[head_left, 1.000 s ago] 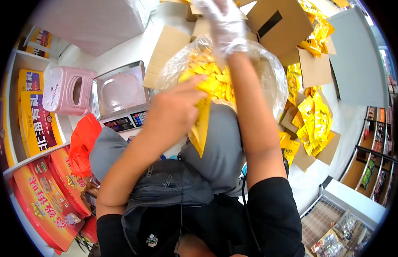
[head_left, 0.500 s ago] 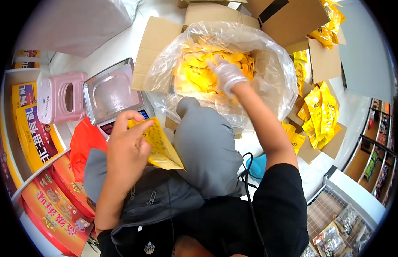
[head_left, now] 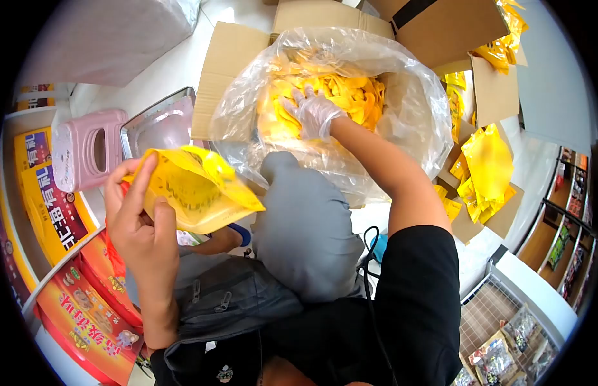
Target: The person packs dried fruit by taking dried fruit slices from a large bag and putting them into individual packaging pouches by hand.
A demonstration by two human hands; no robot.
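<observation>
My left hand [head_left: 141, 231] pinches the edge of a yellow mango pouch [head_left: 199, 193] between thumb and fingers. The pouch hangs tilted above my lap, its upper side gaping. In a clear plastic glove, my right hand [head_left: 317, 114] rests with fingers spread on a heap of yellow-orange dried mango slices [head_left: 360, 96]. Some fingertips sink partly among the slices. A clear plastic liner [head_left: 420, 119] surrounds the heap inside an open cardboard box [head_left: 225, 74].
To the left are a metal scale tray [head_left: 164, 125], partly hidden by the pouch, and a pink stool [head_left: 86, 151]. Several yellow bags [head_left: 489, 164] lie in cartons on the right. Red gift boxes [head_left: 80, 315] stand lower left; a wire rack [head_left: 495, 309] is lower right.
My left hand has moved left, and the pouch has swung up and opened wider, facing me. My right hand has shifted left and down over the mango, its fingers spreading onto it.
</observation>
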